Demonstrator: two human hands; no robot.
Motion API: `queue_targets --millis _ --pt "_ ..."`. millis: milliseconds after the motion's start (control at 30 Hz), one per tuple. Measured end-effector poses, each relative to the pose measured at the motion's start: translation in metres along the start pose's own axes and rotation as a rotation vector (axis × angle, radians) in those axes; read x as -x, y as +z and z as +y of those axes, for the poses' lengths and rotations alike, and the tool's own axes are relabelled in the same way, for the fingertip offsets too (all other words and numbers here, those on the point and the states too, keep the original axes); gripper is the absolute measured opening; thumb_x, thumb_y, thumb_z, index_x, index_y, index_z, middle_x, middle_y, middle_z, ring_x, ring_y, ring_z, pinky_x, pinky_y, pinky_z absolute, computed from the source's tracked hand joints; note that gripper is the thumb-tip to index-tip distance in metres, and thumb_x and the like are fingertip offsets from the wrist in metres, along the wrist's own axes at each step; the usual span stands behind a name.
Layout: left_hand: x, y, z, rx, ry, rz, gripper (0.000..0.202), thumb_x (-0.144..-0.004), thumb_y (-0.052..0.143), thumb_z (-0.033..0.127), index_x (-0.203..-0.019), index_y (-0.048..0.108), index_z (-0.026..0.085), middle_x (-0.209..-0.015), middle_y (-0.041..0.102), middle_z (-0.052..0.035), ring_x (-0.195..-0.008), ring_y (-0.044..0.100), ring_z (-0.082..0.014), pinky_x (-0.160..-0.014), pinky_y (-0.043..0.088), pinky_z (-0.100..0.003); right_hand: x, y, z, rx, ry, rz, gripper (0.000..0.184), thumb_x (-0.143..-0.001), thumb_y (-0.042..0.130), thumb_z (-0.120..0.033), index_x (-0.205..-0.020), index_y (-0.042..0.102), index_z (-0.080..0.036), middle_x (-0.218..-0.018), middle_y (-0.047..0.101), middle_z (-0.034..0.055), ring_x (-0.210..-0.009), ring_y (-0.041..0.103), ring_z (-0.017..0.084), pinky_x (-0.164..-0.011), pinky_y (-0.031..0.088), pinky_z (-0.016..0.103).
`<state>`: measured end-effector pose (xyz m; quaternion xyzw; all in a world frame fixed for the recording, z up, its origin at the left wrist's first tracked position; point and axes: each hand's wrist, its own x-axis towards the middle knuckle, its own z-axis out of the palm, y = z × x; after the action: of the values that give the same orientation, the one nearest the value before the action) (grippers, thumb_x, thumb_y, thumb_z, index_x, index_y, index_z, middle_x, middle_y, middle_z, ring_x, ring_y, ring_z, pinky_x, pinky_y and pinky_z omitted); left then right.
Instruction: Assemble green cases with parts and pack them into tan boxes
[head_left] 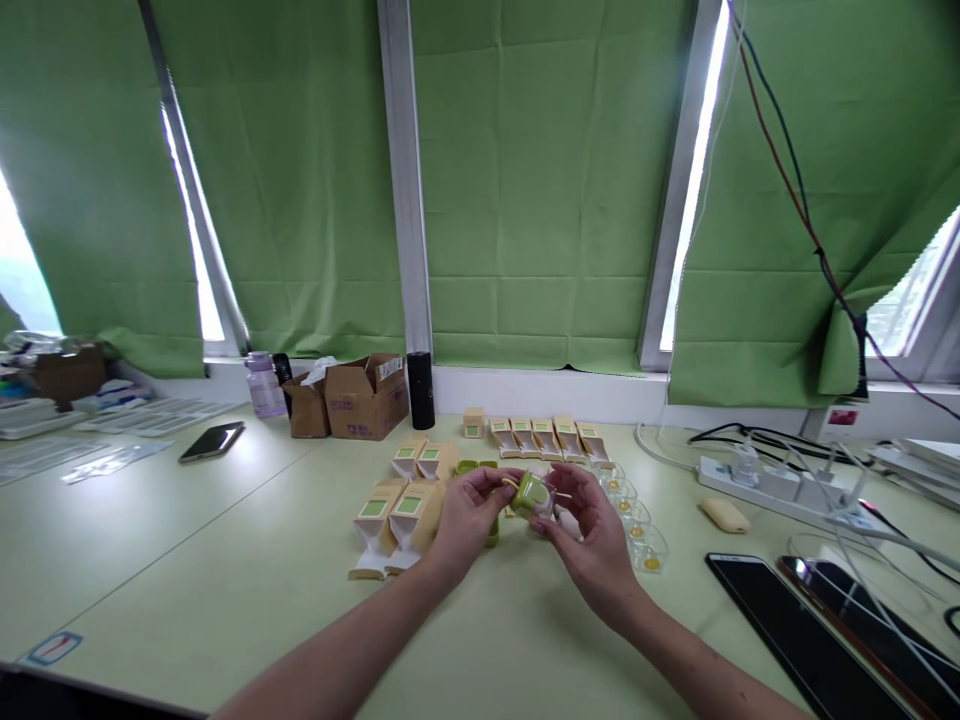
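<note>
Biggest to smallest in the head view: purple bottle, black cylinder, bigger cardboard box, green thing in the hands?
1. Bigger cardboard box
2. Purple bottle and black cylinder: too alike to rank
3. Green thing

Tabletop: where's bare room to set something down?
Widest bare patch: left, between the phone and the small tan boxes. A smaller one lies between your forearms. It's crowded around your left hand and right hand, and at right by the power strip and dark-screened devices.
</note>
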<state>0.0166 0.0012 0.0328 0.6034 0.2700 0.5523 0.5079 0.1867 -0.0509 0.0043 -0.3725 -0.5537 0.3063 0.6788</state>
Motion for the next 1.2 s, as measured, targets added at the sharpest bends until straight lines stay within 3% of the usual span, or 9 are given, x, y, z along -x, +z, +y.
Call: queue_targets --millis 100,233,433,533,700,800,933,1033,1200 --pt "0.004 0.000 -0.003 -0.028 0.103 -0.001 0.037 -0.082 0.086 0.051 -0.089 0.073 0.017 -0.112 0.080 -0.0146 -0.106 0.075 -0.0279 -0.096 0.061 -0.042 0.000 -0.002 0.000 0.107 -0.069 -0.025 0.057 -0.082 0.086 -0.034 -0.133 0.060 -0.030 -0.128 0.069 0.0097 -0.123 0.066 0.030 -0.107 0.057 0.050" --pt "0.009 0.001 -0.006 -0.162 0.209 -0.006 0.028 -0.094 0.073 0.046 -0.090 0.068 0.019 -0.119 0.078 -0.0151 -0.111 0.074 -0.0279 -0.096 0.061 -0.040 0.001 -0.004 0.001 0.224 -0.131 -0.087 0.055 -0.086 0.078 -0.028 -0.137 0.058 -0.029 -0.135 0.067 0.0105 -0.122 0.065 0.030 -0.106 0.056 0.050" --pt "0.016 0.002 -0.004 -0.417 0.329 -0.023 0.019 -0.099 0.063 0.033 -0.085 0.067 0.021 -0.111 0.078 -0.0119 -0.108 0.073 -0.0252 -0.097 0.059 -0.038 0.002 -0.006 0.000 0.320 -0.155 -0.115 0.058 -0.083 0.075 -0.022 -0.138 0.056 -0.029 -0.134 0.067 0.0101 -0.121 0.066 0.031 -0.106 0.054 0.050" --pt "0.017 0.001 -0.001 -0.428 0.365 0.004 0.019 -0.100 0.063 0.034 -0.087 0.067 0.021 -0.109 0.077 -0.0122 -0.106 0.073 -0.0255 -0.095 0.059 -0.038 0.001 -0.006 -0.003 0.315 -0.154 -0.107 0.057 -0.083 0.074 -0.023 -0.137 0.056 -0.029 -0.131 0.067 0.0096 -0.119 0.065 0.031 -0.103 0.054 0.049" --pt "0.008 -0.004 0.005 -0.205 0.303 0.148 0.029 -0.096 0.071 0.048 -0.092 0.068 0.020 -0.113 0.077 -0.0133 -0.104 0.074 -0.0260 -0.087 0.061 -0.036 0.000 -0.009 -0.007 0.318 -0.176 -0.103 0.056 -0.084 0.072 -0.022 -0.137 0.055 -0.030 -0.131 0.068 0.0098 -0.121 0.065 0.031 -0.104 0.054 0.048" --pt "-0.003 -0.010 0.009 -0.070 0.222 0.242 0.041 -0.087 0.080 0.057 -0.092 0.069 0.018 -0.107 0.078 -0.0116 -0.086 0.074 -0.0214 -0.074 0.062 -0.033 -0.002 -0.013 -0.010 0.363 -0.197 -0.122 0.052 -0.083 0.069 -0.018 -0.133 0.056 -0.029 -0.129 0.069 0.0097 -0.119 0.066 0.030 -0.105 0.053 0.047" --pt "-0.012 -0.016 0.008 0.053 0.092 0.294 0.050 -0.075 0.088 0.061 -0.086 0.067 0.018 -0.087 0.076 -0.0045 -0.072 0.070 -0.0168 -0.068 0.063 -0.032 -0.014 -0.024 -0.022 0.503 -0.244 -0.245 0.038 -0.078 0.064 -0.011 -0.112 0.061 -0.028 -0.123 0.070 0.0082 -0.118 0.066 0.030 -0.105 0.051 0.048" --pt "-0.014 -0.017 0.003 0.118 0.021 0.301 0.053 -0.069 0.092 0.061 -0.081 0.063 0.018 -0.078 0.071 -0.0003 -0.072 0.071 -0.0167 -0.069 0.063 -0.032 -0.027 -0.036 -0.032 0.620 -0.228 -0.321 0.014 -0.081 0.063 -0.013 -0.084 0.063 -0.026 -0.124 0.072 0.0066 -0.123 0.063 0.031 -0.108 0.047 0.052" --pt "-0.012 -0.016 -0.001 0.127 -0.003 0.287 0.055 -0.067 0.094 0.061 -0.080 0.062 0.018 -0.080 0.070 0.0005 -0.074 0.070 -0.0152 -0.070 0.061 -0.030 -0.039 -0.051 -0.040 0.824 -0.245 -0.324 0.015 -0.080 0.069 -0.013 -0.073 0.069 -0.026 -0.123 0.071 0.0077 -0.122 0.059 0.033 -0.099 0.050 0.051"
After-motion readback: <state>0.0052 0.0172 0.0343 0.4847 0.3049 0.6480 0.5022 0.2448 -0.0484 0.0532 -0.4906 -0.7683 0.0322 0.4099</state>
